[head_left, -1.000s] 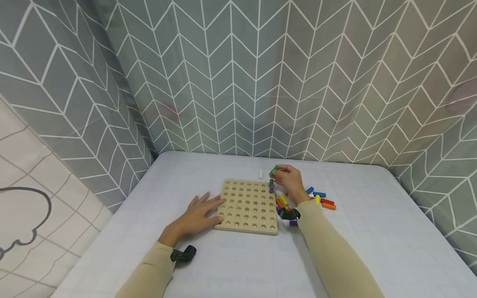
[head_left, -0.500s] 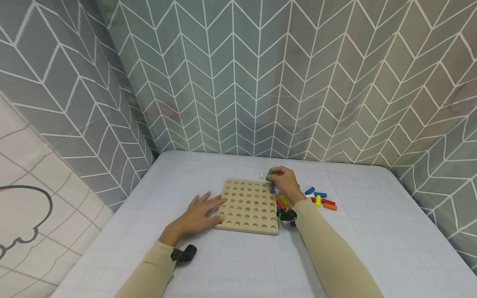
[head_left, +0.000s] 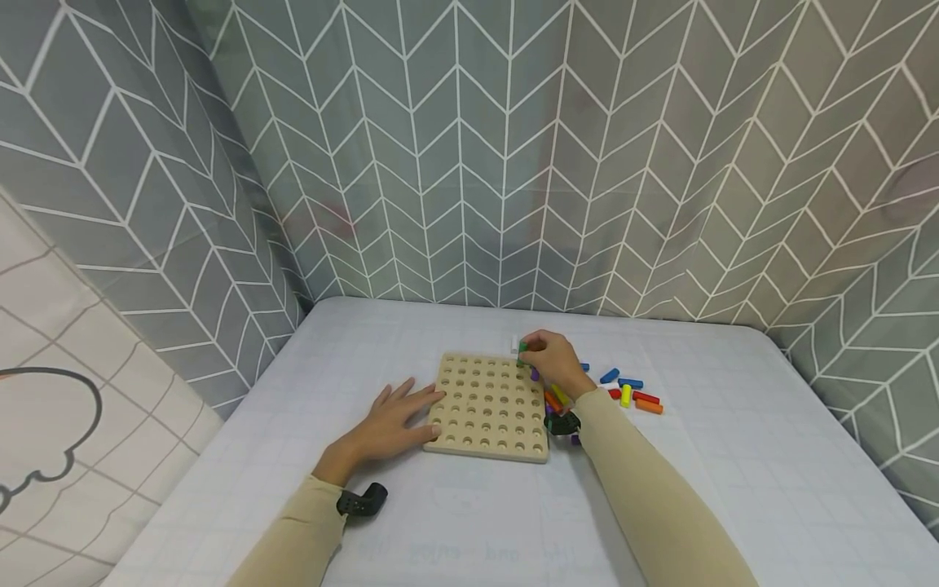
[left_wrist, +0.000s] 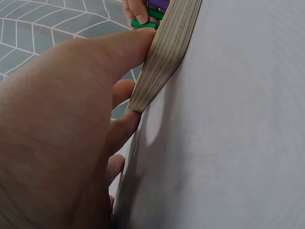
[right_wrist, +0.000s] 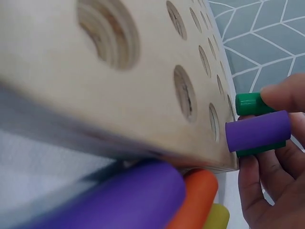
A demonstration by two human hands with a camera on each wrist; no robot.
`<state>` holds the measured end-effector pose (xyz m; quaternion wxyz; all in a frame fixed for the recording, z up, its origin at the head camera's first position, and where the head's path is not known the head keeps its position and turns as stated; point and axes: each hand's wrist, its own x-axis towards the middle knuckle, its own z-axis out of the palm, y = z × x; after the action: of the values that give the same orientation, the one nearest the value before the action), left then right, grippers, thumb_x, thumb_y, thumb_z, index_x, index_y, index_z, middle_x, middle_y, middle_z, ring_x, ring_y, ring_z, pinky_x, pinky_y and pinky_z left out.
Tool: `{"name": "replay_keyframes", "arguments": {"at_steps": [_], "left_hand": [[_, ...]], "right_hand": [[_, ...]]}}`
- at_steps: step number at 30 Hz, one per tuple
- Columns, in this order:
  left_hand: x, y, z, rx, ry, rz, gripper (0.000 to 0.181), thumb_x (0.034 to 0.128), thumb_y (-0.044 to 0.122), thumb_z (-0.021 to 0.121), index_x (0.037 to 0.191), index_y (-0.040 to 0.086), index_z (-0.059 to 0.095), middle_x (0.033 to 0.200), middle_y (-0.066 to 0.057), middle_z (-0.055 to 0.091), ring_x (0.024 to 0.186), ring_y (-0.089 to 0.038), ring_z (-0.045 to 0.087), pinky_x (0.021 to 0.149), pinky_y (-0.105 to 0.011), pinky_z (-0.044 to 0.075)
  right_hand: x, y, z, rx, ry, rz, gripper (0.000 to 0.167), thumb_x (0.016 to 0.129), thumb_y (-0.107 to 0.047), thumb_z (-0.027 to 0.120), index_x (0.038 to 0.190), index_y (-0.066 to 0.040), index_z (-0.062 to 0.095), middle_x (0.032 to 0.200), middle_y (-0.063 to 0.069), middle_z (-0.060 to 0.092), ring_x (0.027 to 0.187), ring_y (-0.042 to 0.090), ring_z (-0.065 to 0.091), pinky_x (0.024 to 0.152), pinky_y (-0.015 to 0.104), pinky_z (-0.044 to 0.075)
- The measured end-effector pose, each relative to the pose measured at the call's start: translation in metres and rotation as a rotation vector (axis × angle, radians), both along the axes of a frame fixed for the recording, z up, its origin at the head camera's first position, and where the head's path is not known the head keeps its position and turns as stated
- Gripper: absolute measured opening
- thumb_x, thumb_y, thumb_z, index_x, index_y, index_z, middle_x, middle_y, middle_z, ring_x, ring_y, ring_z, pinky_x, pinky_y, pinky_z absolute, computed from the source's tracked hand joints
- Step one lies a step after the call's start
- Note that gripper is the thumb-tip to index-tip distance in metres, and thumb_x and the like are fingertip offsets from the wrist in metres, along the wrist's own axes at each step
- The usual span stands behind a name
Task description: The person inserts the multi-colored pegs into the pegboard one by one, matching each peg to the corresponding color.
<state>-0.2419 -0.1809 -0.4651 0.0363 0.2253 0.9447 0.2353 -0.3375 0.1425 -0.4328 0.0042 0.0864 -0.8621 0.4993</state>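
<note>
A square wooden pegboard [head_left: 478,417] with rows of holes lies on the table. My left hand [head_left: 392,422] rests at its left edge, fingers spread and thumb touching the rim. At the far right corner my right hand [head_left: 555,361] pinches a green peg [head_left: 522,350] between thumb and fingers, upright over the back row. Whether its lower end sits in a hole cannot be told. In the right wrist view, a purple peg [right_wrist: 258,130] stands in the board, and a second green peg [right_wrist: 263,149] stands beside it, partly hidden.
Loose pegs lie right of the board, including a blue peg [head_left: 610,376], a yellow peg [head_left: 626,396] and an orange peg [head_left: 649,406]. Several more crowd its right edge, partly under my right wrist. Behind the board lies a white peg [head_left: 514,344]. A patterned curtain [head_left: 484,163] surrounds the table.
My right hand has moved left and slightly down with the green peg, which has turned from slanted to upright. The left hand has stayed on the pegboard.
</note>
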Motion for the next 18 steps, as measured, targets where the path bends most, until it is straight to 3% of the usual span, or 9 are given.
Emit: {"name": "replay_keyframes", "arguments": {"at_steps": [18], "left_hand": [[0.0016,0.0001,0.0022,-0.001,-0.006,-0.005,0.067,0.0951,0.061,0.054,0.153,0.029,0.045,0.161,0.003,0.033,0.153,-0.031,0.010,0.121,-0.056,-0.003]], "right_hand": [[0.0016,-0.0020,-0.0024,0.082,0.040,0.028,0.020,0.093,-0.012,0.071,0.110,-0.004,0.067,0.105,0.011,0.068,0.093,0.025,0.063,0.081,0.041,0.054]]}}
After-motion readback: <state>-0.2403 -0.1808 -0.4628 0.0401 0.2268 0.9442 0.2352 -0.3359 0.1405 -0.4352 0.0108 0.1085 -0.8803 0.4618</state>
